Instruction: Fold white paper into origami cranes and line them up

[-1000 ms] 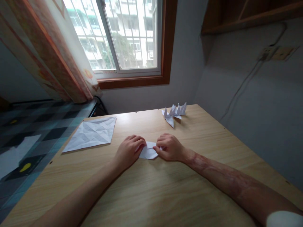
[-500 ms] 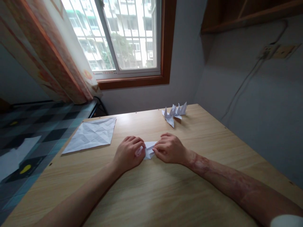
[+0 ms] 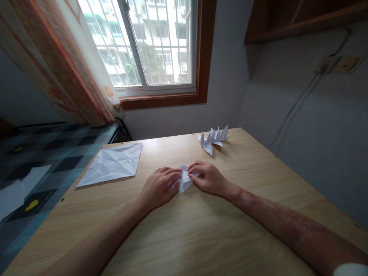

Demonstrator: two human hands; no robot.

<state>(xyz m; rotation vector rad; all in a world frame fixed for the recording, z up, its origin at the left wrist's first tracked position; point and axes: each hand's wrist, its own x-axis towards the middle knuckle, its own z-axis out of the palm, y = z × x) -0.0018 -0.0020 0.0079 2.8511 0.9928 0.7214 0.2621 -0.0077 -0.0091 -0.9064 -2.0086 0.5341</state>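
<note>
A small piece of folded white paper (image 3: 184, 181) lies at the middle of the wooden table, between my two hands. My left hand (image 3: 161, 188) grips its left side, thumb at the near edge and fingers over the top, hiding that part. On the right, my right hand (image 3: 207, 178) pinches the paper with thumb and forefinger. Fold lines show on the small part left uncovered. Farther back stand several white origami cranes (image 3: 211, 138), close together.
A creased sheet of white paper (image 3: 113, 164) lies flat at the table's left edge. The wooden table (image 3: 184, 237) meets a checked bed cover (image 3: 17, 145) on the left, where more white paper (image 3: 23, 189) lies. A window (image 3: 163, 46) and curtain are behind.
The folded paper has turned a little and shifted slightly right, with a corner now pointing away from me. Both hands have stayed on it, the left moving slightly right.
</note>
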